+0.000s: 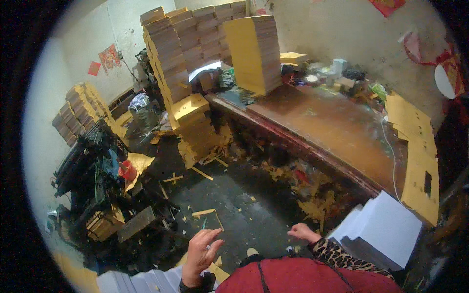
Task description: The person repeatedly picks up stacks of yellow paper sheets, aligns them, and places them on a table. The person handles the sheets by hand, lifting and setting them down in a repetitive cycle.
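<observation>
My left hand (203, 247) is raised above the floor, thumb and fingers apart, with nothing seen between them. Below and to its left lies a stack of white paper sheets (141, 282). A bent yellow cardboard strip (205, 212) appears just beyond my left fingertips; it seems to lie on the floor. My right hand (305, 233) is held out with its fingers curled in, and no object shows in it. Beside my right forearm, in a leopard-print sleeve (339, 252), stands a stack of white sheets (386, 227). Dark red clothing (293, 276) covers my front.
A brown table (311, 121) runs along the right, with flat yellow cardboard pieces (419, 172) at its end. Tall stacks of yellow-faced cardboard (245, 55) stand behind. Dark machinery (91, 175) is at left, near a red cup (128, 170). Scraps litter the dark floor (234, 194).
</observation>
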### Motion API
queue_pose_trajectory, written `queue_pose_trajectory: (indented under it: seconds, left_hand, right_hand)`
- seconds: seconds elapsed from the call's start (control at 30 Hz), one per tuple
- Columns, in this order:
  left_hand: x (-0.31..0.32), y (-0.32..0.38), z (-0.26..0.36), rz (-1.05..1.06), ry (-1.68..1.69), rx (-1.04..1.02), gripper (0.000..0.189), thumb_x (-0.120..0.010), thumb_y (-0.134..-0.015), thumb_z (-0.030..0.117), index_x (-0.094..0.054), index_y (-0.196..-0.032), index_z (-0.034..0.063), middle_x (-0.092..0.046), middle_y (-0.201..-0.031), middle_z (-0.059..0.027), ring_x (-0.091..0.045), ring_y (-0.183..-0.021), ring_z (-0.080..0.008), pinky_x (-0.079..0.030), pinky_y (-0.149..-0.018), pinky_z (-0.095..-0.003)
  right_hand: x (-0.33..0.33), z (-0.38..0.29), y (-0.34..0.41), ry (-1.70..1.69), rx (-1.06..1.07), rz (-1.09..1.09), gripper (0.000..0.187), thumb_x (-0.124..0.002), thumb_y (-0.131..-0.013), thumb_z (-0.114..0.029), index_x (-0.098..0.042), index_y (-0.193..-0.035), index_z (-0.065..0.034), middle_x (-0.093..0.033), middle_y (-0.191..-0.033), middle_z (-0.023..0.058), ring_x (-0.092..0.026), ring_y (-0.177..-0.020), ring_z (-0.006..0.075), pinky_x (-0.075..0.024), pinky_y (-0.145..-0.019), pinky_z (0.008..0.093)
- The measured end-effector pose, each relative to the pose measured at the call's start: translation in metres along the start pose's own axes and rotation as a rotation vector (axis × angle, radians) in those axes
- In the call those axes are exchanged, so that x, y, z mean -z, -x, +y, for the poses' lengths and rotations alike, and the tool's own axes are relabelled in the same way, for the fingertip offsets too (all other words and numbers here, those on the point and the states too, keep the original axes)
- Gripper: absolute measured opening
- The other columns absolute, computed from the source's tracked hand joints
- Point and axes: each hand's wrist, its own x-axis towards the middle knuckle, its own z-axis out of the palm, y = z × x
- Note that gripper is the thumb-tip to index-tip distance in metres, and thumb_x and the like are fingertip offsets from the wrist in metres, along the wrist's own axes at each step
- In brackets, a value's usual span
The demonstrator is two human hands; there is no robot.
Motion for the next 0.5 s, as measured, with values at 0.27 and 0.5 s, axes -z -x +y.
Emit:
queue_pose_trajectory:
  seconds: [0.27, 0.5]
  left_hand:
    - [0.001, -0.125, -0.286, -0.453, -0.202, 0.435, 0.047, -0.070, -0.082, 0.036, -0.064, -0.118, 0.0050, -0.066, -0.101, -0.0210, -0.062, -0.100, -0.0392, -0.049, -0.086, -0.0441]
    - [-0.057, -0.287, -0.372, -0.624, -0.146, 0.409, 0.053, -0.069, -0.084, 0.037, -0.058, -0.127, 0.0091, -0.063, -0.108, -0.0196, -0.060, -0.105, -0.0364, -0.048, -0.089, -0.0428]
  right_hand:
    - [0.070, -0.035, -0.161, -0.216, -0.325, 0.248, 0.035, -0.070, -0.083, -0.037, -0.070, -0.075, -0.0035, -0.064, -0.065, 0.0119, -0.061, -0.062, 0.0264, -0.0488, -0.061, 0.0413]
    - [0.116, -0.045, -0.307, -0.111, -0.250, 0.273, 0.031, -0.070, -0.084, -0.034, -0.071, -0.077, -0.0040, -0.063, -0.065, 0.0123, -0.061, -0.061, 0.0264, -0.0490, -0.061, 0.0410]
